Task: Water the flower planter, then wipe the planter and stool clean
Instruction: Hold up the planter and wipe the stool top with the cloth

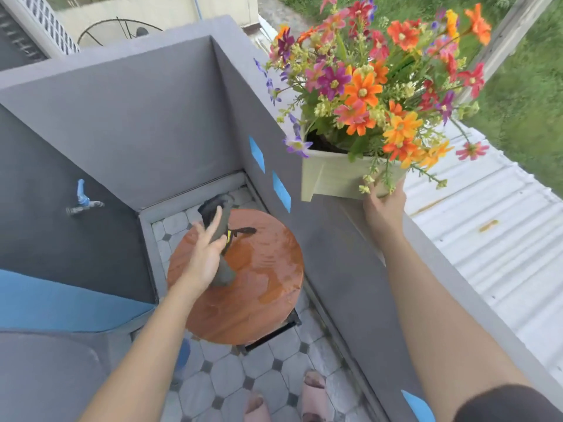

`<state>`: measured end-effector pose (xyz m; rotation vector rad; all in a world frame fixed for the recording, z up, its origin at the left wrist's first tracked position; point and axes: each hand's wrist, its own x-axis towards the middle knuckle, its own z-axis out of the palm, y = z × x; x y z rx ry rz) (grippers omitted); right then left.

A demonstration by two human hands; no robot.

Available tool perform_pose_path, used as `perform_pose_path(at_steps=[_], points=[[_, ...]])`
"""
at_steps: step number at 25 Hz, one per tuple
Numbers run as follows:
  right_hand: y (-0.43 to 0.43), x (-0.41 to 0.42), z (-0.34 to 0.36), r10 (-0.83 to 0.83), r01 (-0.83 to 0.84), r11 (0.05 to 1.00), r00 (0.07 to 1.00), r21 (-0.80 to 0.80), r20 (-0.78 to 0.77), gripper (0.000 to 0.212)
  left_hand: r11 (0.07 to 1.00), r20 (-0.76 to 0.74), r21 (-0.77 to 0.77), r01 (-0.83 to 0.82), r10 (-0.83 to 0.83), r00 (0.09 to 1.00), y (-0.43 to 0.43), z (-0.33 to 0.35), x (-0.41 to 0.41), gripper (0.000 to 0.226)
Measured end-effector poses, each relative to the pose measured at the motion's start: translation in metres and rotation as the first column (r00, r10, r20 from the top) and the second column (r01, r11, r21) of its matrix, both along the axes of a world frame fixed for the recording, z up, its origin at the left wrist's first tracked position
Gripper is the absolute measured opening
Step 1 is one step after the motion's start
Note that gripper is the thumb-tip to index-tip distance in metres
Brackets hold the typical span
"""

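Note:
A pale green planter (pixel 332 178) full of orange, pink and purple flowers (pixel 371 86) is held up above the grey wall ledge (pixel 426 254) at the right. My right hand (pixel 384 205) grips its lower right corner from beneath. Below it stands a round wooden stool (pixel 262 287) whose top shows wet patches. My left hand (pixel 204 257) hovers over the stool's left side and holds a dark grey cloth (pixel 224 236) with a yellow tag. The cloth is blurred.
Grey walls enclose the tiled corner around the stool. A blue tap (pixel 83 199) juts from the dark wall at the left. Pink slippers (pixel 313 397) stand on the tiles at the bottom. A white corrugated roof (pixel 487 239) lies beyond the ledge.

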<state>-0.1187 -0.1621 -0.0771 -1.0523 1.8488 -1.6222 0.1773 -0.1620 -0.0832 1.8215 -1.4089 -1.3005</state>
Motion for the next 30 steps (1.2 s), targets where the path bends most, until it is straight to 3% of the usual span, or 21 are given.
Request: perform_pose_path(at_steps=[1,2,4,5,8,10,14,17,20,21,23,25,30], points=[[-0.001,0.0,0.0,-0.01,0.01,1.0,1.0,0.007,-0.004,0.037,0.985,0.285,-0.011,0.171,-0.161,0.945,0.008,-0.013,0.007,0.053],[-0.002,0.0,-0.001,-0.013,0.013,1.0,1.0,0.017,-0.005,0.034,0.95,0.51,0.03,0.311,-0.282,0.813,0.018,-0.029,0.01,0.057],[-0.002,0.002,-0.001,-0.021,0.02,1.0,0.999,0.022,0.027,0.024,0.855,0.73,0.125,0.504,-0.423,0.536,0.049,-0.066,0.009,0.067],[-0.002,0.002,0.0,-0.032,0.031,0.999,0.999,0.025,0.036,0.023,0.808,0.772,0.103,0.581,-0.433,0.465,0.063,-0.08,0.007,0.072],[-0.002,0.003,0.002,-0.043,0.041,0.998,0.999,0.042,0.027,0.03,0.721,0.776,0.053,0.691,-0.466,0.426,0.086,-0.097,0.008,0.083],[-0.003,0.003,0.002,-0.049,0.048,0.999,0.998,0.019,0.026,0.034,0.704,0.812,0.069,0.707,-0.451,0.371,0.089,-0.105,0.015,0.091],[-0.003,0.001,-0.002,-0.06,0.06,0.998,0.998,-0.001,0.022,0.038,0.687,0.77,0.151,0.711,-0.533,0.351,0.095,-0.098,0.015,0.099],[-0.005,0.0,-0.003,-0.055,0.055,0.998,0.998,0.004,0.033,0.032,0.629,0.693,0.2,0.751,-0.633,0.346,0.098,-0.088,0.017,0.08],[-0.006,-0.002,-0.007,-0.05,0.05,0.999,0.999,-0.009,0.007,0.027,0.568,0.786,0.018,0.823,-0.517,0.34,0.069,-0.077,0.031,0.057],[-0.006,-0.002,-0.008,-0.047,0.047,0.999,0.999,-0.009,-0.004,0.025,0.509,0.811,-0.018,0.86,-0.495,0.31,0.056,-0.077,0.04,0.056],[-0.007,-0.004,-0.011,-0.053,0.053,0.999,0.998,-0.001,-0.02,0.022,0.319,0.852,0.034,0.947,-0.505,0.139,0.036,-0.087,0.059,0.052],[-0.007,-0.003,-0.011,-0.068,0.069,0.998,0.997,0.008,-0.027,0.022,0.229,0.845,0.121,0.966,-0.534,0.021,0.035,-0.103,0.068,0.055],[-0.008,-0.004,-0.014,-0.073,0.074,0.997,0.996,0.021,-0.043,0.025,0.191,0.839,0.046,0.98,-0.541,0.066,0.061,-0.125,0.033,0.05]])
